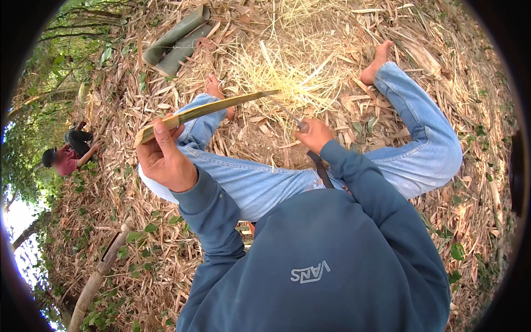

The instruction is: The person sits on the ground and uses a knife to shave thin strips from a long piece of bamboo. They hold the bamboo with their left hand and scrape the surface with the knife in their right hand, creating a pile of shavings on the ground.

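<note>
Probably light, stiff and slightly springy, the bamboo strip [221, 105] slanted above the left leg [238, 171], its broad end clasped between thumb and fingers of the left hand [165, 157]; that end seemed the best hold, as split edges could cut. The right hand [314, 136] was curled round a knife [302, 126]. Pale shavings [304, 88] covered dry leaves [110, 191]; 2 bamboo tubes [180, 37] lay beyond, trees [72, 47] leftward.
</note>
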The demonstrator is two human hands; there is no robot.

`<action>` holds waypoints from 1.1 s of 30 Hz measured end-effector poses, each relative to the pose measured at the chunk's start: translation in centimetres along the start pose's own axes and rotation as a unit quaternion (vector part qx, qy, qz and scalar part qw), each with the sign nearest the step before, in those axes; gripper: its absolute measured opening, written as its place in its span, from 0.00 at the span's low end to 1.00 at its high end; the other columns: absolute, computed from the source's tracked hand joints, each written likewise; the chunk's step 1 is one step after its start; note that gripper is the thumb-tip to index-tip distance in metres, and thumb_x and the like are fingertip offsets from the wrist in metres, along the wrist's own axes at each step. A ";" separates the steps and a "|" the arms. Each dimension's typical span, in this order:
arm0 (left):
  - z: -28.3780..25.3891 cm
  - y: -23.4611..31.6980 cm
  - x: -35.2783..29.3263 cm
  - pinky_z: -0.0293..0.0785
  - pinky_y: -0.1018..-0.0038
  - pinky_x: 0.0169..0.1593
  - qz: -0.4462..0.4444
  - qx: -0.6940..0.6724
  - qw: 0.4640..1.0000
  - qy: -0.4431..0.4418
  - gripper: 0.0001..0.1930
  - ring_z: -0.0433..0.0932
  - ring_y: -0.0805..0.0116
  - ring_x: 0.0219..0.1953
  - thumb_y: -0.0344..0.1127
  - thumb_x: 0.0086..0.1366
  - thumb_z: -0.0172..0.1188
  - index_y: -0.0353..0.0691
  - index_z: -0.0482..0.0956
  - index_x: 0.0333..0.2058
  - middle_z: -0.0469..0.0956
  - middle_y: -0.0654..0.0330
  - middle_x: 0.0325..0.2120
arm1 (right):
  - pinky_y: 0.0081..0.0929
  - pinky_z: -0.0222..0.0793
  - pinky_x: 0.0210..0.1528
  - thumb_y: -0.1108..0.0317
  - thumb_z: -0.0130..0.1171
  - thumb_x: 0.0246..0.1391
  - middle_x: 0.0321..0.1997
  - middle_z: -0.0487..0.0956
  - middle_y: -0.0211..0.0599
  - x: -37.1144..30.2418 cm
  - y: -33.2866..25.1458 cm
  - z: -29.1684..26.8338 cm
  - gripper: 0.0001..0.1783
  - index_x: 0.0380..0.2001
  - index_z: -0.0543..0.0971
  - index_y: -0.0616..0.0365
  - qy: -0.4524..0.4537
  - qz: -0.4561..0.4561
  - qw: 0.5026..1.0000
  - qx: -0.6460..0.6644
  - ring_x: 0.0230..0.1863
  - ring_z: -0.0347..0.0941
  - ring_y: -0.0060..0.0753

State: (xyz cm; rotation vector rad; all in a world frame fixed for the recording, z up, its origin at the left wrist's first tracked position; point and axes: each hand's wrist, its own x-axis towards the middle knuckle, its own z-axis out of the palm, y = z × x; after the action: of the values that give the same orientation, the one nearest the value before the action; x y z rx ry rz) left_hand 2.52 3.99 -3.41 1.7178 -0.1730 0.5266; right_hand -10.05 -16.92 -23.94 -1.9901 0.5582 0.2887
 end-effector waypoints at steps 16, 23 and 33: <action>-0.4 -0.9 -0.1 0.82 0.75 0.29 0.013 0.037 0.999 0.009 0.11 0.80 0.62 0.31 0.30 0.65 0.56 0.23 0.70 0.37 0.77 0.44 0.31 | 0.38 0.69 0.29 0.62 0.60 0.45 0.18 0.75 0.46 -2.8 -5.8 0.8 0.11 0.28 0.76 0.59 -0.041 -0.110 0.990 0.074 0.23 0.75 0.48; 0.5 -0.4 0.2 0.82 0.76 0.29 0.036 0.049 0.998 -0.010 0.12 0.81 0.61 0.31 0.31 0.66 0.55 0.24 0.71 0.39 0.78 0.42 0.32 | 0.42 0.70 0.33 0.61 0.56 0.47 0.23 0.77 0.47 0.1 -2.2 -0.1 0.12 0.28 0.76 0.59 -0.039 -0.051 0.997 0.037 0.28 0.75 0.51; 0.9 -0.3 0.1 0.81 0.77 0.31 0.027 0.069 0.997 -0.002 0.12 0.81 0.61 0.31 0.31 0.66 0.55 0.24 0.71 0.39 0.78 0.43 0.32 | 0.43 0.71 0.42 0.59 0.52 0.50 0.32 0.79 0.52 2.7 2.9 0.7 0.17 0.39 0.79 0.57 -0.052 0.075 0.995 -0.026 0.35 0.76 0.53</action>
State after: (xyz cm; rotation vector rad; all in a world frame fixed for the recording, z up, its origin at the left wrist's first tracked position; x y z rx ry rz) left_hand 2.95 3.24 -3.70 1.8533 -0.1906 0.5869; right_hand -9.13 -18.18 -27.69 -1.9725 0.6406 0.5014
